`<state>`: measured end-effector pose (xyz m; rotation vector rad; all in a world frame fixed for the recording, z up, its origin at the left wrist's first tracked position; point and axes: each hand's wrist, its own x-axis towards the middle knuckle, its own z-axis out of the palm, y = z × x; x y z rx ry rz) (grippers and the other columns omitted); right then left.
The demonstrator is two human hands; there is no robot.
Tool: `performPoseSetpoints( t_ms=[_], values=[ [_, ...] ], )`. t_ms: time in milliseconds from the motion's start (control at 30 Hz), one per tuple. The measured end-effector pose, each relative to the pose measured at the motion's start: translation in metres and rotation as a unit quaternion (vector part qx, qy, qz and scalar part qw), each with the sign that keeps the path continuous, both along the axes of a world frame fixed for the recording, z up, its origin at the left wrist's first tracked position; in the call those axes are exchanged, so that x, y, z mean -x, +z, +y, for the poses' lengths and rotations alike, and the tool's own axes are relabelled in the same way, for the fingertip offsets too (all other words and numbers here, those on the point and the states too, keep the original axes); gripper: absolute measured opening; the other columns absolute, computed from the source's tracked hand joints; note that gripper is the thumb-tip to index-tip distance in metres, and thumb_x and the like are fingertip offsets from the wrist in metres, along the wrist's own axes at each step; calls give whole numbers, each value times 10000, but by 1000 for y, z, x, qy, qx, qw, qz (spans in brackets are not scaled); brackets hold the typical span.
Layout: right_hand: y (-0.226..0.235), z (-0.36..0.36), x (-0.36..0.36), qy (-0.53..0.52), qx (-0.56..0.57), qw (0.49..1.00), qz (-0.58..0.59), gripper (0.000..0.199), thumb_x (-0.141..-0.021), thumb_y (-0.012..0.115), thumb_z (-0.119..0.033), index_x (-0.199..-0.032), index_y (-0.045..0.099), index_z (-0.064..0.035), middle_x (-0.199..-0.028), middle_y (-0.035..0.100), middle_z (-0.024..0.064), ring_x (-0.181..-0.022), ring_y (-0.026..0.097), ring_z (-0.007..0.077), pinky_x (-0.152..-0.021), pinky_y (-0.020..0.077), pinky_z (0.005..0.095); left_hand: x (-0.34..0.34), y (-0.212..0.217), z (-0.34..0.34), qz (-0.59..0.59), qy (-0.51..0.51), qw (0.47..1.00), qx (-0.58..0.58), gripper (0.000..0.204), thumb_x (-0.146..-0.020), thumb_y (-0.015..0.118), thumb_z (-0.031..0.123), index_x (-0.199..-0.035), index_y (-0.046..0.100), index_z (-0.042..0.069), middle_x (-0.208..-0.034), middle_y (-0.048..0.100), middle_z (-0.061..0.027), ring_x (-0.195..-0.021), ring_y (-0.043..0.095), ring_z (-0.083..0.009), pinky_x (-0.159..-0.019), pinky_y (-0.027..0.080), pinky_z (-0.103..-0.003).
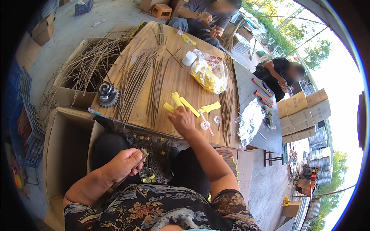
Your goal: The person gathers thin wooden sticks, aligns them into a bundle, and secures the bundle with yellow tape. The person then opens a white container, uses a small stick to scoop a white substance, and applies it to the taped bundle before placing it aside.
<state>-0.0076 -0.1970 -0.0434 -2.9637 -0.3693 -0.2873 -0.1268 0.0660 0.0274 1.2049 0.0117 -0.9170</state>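
My left hand (124, 164) is closed around a small bundle of thin brown sticks (142, 156), held low over my lap. My right hand (182, 120) reaches onto the wooden table (181, 79) and rests its fingers on a pile of yellow paper strips (185, 104); whether it grips one I cannot tell. More brown sticks (135, 82) lie in long bundles across the table to the left of that hand. A thin pink stick (207, 124) and two small clear caps (205, 125) lie just right of it.
A clear bag of yellow strips (210, 73) and a white cup (189, 58) sit farther back. A metal gear-like tool (107, 94) stands at the table's left edge. Open cardboard boxes (65, 150) stand at my left. Two other people work beyond the table.
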Motion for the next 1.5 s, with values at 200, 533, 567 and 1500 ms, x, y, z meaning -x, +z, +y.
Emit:
performPoseSetpoints(
  t_ms=[200, 533, 567, 1500],
  values=[
    [7, 16, 51, 59, -7, 998, -22, 480, -747, 620, -345, -1067, 530, 2, -1054, 516, 105, -992, 468, 277, -824, 368, 379, 3, 0, 1, 0, -2, 1000, 3, 295, -935, 395, 321, -874, 492, 49, -669, 490, -3, -514, 418, -47, -454, 351, -177],
    [-10, -6, 62, 139, -48, 989, -32, 296, -753, 590, -199, -1023, 569, -81, -1034, 532, 83, -974, 502, 270, -788, 409, 387, 7, 4, -5, -3, 11, 1000, 22, 284, -930, 409, 319, -863, 491, 55, -654, 490, -1, -498, 412, -42, -442, 344, -174],
    [-13, -9, 56, 155, -58, 985, -39, 282, -747, 588, -187, -1012, 576, -91, -1028, 537, 81, -965, 508, 271, -783, 413, 387, 7, 5, -5, -6, 13, 1000, 19, 282, -931, 408, 317, -864, 490, 55, -653, 491, -1, -497, 412, -41, -441, 344, -173],
    [0, -24, 8, 29, -175, 969, -171, 69, -735, 626, -105, -730, 585, -50, -730, 581, 113, -727, 555, 313, -643, 447, 382, -2, 2, -14, 9, 3, 1000, 3, 329, -915, 438, 355, -881, 498, 33, -666, 501, -11, -506, 425, -45, -443, 342, -158]
  ],
)
